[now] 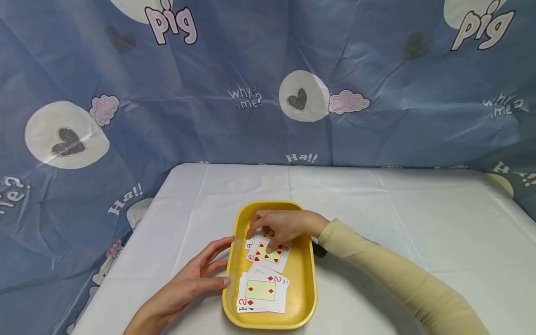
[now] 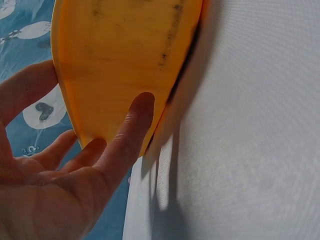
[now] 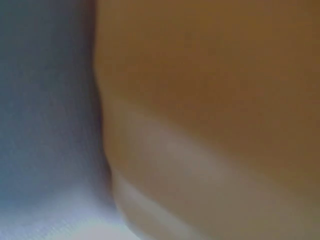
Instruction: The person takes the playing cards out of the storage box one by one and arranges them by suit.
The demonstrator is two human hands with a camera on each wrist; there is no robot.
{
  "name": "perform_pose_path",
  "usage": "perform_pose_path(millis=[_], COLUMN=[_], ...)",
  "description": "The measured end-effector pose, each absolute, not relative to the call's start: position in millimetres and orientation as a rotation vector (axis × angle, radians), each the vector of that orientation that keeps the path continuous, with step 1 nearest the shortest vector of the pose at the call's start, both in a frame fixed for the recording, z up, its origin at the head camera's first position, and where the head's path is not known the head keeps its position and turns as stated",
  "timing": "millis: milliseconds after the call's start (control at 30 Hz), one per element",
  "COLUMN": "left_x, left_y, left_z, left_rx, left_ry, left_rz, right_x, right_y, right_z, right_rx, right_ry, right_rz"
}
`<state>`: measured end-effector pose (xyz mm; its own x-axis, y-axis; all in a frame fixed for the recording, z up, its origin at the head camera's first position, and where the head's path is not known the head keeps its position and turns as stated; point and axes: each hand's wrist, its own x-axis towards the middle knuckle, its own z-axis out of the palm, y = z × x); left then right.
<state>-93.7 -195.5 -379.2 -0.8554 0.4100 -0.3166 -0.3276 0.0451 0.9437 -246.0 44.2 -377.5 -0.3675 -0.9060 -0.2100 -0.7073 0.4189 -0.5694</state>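
Note:
A yellow tray (image 1: 302, 298) stands on the white-covered table. In its near half lies a stack of playing cards (image 1: 260, 290) with a two of diamonds on top. Farther in lies a loose overlapping group, where a hearts card (image 1: 269, 255) covers part of an eight. My right hand (image 1: 281, 225) reaches over the tray's right side onto this group. Its thumb is on the hearts card, and a finger reaches the group's left edge. My left hand (image 1: 197, 274) touches the tray's left side with spread fingers; in the left wrist view its thumb (image 2: 125, 130) lies along the outer wall.
White cloth (image 1: 402, 204) covers the table around the tray. A small dark object (image 1: 319, 250) shows under my right wrist. Behind the table hangs a blue printed curtain (image 1: 259, 135). The right wrist view is blurred and mostly filled by a tan surface (image 3: 210, 100).

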Motion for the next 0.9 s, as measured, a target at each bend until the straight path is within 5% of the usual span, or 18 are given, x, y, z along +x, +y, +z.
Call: perform_pose_path(millis=[900], left_x=[-92.8], left_y=[-195.6], left_z=[-379.5], left_rx=[0.093], left_ry=[1.852], left_rz=[1.841], right_x=[-240.2], right_y=[39.0], right_z=[-379.3], right_rx=[-1.425], right_ry=[2.261], right_rz=[-0.694])
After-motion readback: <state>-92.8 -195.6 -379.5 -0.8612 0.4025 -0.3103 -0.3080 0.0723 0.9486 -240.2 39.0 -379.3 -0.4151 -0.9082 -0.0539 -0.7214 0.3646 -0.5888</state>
